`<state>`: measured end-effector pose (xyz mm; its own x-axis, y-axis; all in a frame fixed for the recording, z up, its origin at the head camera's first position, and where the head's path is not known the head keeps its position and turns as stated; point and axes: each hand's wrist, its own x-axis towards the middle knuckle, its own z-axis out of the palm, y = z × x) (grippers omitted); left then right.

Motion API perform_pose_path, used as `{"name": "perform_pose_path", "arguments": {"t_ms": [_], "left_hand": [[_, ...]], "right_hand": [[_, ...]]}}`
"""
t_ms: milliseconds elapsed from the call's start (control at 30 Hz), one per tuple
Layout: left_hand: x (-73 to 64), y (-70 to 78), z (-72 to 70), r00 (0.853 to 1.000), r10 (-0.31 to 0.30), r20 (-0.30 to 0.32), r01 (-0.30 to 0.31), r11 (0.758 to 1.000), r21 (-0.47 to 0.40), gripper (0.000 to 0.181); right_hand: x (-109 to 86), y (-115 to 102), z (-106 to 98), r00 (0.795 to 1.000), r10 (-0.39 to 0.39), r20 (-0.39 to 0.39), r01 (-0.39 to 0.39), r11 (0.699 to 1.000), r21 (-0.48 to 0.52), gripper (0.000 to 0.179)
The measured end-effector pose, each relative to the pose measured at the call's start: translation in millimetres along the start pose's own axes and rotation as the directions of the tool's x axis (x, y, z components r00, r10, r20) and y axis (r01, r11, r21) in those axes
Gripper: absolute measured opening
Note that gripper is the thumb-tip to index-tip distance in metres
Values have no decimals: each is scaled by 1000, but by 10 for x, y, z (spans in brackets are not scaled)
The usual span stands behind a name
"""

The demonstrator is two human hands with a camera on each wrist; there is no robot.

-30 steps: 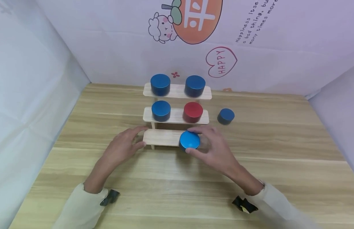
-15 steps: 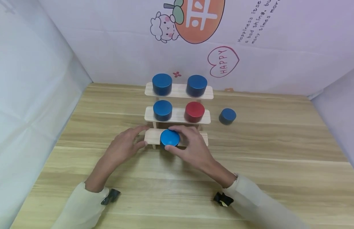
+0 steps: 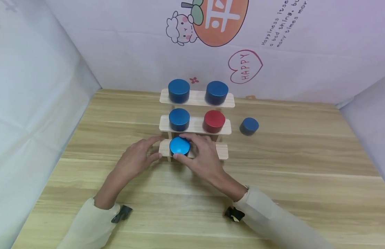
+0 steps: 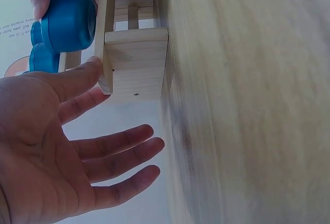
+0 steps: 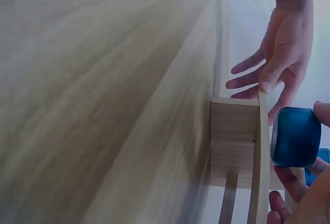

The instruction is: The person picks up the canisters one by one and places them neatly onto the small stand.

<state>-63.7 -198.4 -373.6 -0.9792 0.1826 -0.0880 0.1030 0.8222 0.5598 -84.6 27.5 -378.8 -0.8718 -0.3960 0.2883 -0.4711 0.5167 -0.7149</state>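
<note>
A three-step wooden rack (image 3: 222, 151) stands on the table. My left hand (image 3: 133, 157) pinches the left end of its lowest step between thumb and index finger, the other fingers spread, as the left wrist view shows. With thumb and fingers on its sides, my right hand (image 3: 205, 159) holds a blue round tin (image 3: 180, 146) close over the left part of that step. In the right wrist view the tin (image 5: 295, 136) has a small gap to the step's board (image 5: 262, 157). The middle step carries a blue tin (image 3: 179, 120) and a red tin (image 3: 214, 121).
Two more blue tins stand on the top step, one at the left (image 3: 179, 91) and one at the right (image 3: 216, 93). A smaller blue tin (image 3: 249, 126) sits on the table (image 3: 304, 145) right of the rack. A printed white cloth (image 3: 133, 52) hangs close behind.
My right hand has carried the blue tin leftward from the right end of the lowest step to its left part. The left hand keeps its hold on the rack.
</note>
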Motion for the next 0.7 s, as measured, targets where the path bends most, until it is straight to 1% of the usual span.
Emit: {"name": "perform_pose_path", "arguments": {"t_ms": [167,433,567,700], "left_hand": [[-2,3,1,1000,-3,3,3,1000,7,57],[13,16,6,1000,12,-1,-12,1000,17,56],[10,18,0,1000,4,5,-4,1000,16,57],[0,16,-10,1000,-11,10,11,1000,12,57]], "right_hand": [[19,5,23,1000,-17,-2,17,1000,-10,55],[38,36,26,1000,-3,-1,3,1000,-23,58],[45,46,30,1000,-1,5,1,1000,-23,59],[44,57,38,1000,-16,11,16,1000,-18,63]]}}
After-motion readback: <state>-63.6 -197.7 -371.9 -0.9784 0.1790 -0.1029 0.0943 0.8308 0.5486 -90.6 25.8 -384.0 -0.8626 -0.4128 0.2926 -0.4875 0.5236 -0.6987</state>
